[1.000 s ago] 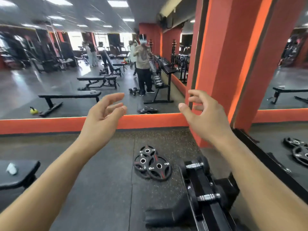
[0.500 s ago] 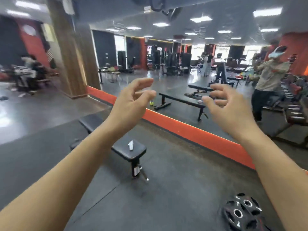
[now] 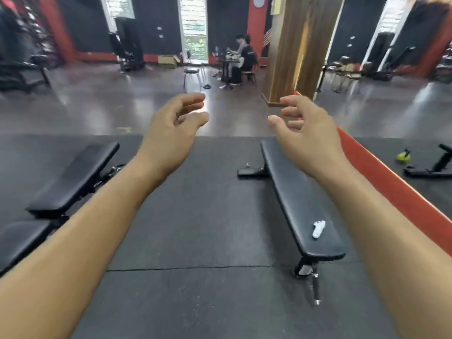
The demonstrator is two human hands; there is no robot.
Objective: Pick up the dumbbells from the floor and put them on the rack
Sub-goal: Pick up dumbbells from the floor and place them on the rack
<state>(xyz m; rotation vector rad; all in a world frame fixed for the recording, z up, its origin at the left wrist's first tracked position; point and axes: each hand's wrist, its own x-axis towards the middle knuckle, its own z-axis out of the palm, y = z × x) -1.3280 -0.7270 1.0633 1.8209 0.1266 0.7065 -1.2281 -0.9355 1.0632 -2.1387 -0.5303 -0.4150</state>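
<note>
Head view shows 2 bare forearms stretched forward over the black rubber floor point(image 3: 208, 216). The left hand point(image 3: 171, 133) and right hand point(image 3: 308, 135) are both raised, fingers loosely curled and apart from the thumbs, holding nothing and touching nothing. Below the right hand, a flat bench point(image 3: 300, 204) runs away from the camera, with a small white object point(image 3: 319, 229) lying near its close end. An adjustable bench point(image 3: 75, 177) stands at the left. An orange strip point(image 3: 391, 182) edges the mirror at the right. Where the dumbbells and rack are cannot be told from this view.
</note>
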